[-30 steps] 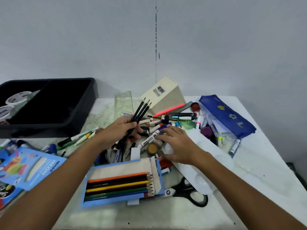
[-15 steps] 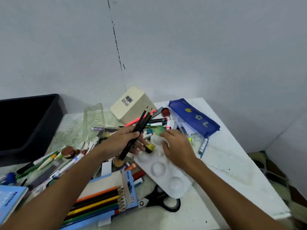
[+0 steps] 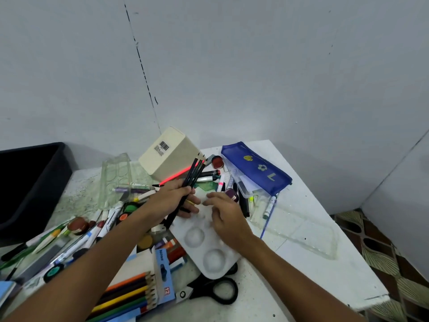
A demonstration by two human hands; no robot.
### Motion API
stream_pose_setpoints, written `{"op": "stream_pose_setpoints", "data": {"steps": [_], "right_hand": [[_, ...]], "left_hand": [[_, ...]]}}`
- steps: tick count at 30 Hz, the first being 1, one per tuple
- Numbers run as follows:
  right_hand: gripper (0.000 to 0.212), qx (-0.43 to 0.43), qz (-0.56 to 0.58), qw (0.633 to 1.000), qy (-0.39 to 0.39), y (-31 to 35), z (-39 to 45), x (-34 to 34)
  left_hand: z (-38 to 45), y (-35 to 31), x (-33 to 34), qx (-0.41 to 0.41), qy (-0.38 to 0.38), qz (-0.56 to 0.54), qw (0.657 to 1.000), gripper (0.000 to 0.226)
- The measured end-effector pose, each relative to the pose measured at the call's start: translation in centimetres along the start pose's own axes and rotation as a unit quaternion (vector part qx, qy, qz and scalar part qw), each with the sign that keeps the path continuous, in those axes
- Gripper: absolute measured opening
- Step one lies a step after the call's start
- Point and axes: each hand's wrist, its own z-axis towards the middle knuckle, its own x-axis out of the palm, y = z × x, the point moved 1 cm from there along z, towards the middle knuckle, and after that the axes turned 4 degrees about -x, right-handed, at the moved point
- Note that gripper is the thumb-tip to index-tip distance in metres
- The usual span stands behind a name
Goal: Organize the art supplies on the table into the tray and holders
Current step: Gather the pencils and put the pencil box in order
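Observation:
My left hand (image 3: 170, 201) grips a bundle of black pencils (image 3: 193, 173), tips pointing up and away, above the middle of the table. My right hand (image 3: 224, 211) lies on the top end of the white paint palette (image 3: 204, 252), fingers reaching left toward my left hand; whether they hold anything is hidden. The cream holder (image 3: 169, 154) lies tipped on its side behind the pencils. The black tray (image 3: 34, 182) stands at the far left. Markers and pens (image 3: 97, 231) lie scattered around.
A blue pencil pouch (image 3: 255, 168) lies at the back right over a clear case (image 3: 299, 233). Black scissors (image 3: 213, 289) and an open box of coloured pencils (image 3: 130, 291) sit near the front edge. Another clear holder (image 3: 116, 180) lies by the tray. The table's right edge drops to a patterned floor (image 3: 380, 249).
The view swung right, then held. My right hand left the markers and settled on the palette. My left hand kept its pencils and stayed close by.

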Motion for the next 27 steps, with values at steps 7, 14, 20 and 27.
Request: {"op": "stream_pose_setpoints", "data": {"steps": [7, 14, 20, 27], "right_hand": [[0.022, 0.028, -0.183, 0.968, -0.169, -3.2, 1.1, -5.9], [0.033, 0.108, -0.349, 0.930, -0.027, -7.2, 1.0, -7.6], [0.020, 0.093, 0.007, 0.988, -0.120, -1.1, 3.1, -6.5], [0.014, 0.255, 0.482, 0.835, 0.074, 5.5, 5.9, -1.5]], "left_hand": [[-0.5, -0.1, 1.1, -0.003, 0.052, 0.046, 0.998, 0.021], [-0.7, 0.0, 0.8, -0.003, 0.052, 0.006, 0.999, 0.021], [-1.2, -0.2, -0.5, 0.014, 0.065, -0.085, 0.994, 0.021], [-3.5, -0.2, -0.8, 0.023, 0.115, -0.056, 0.992, 0.022]]}}
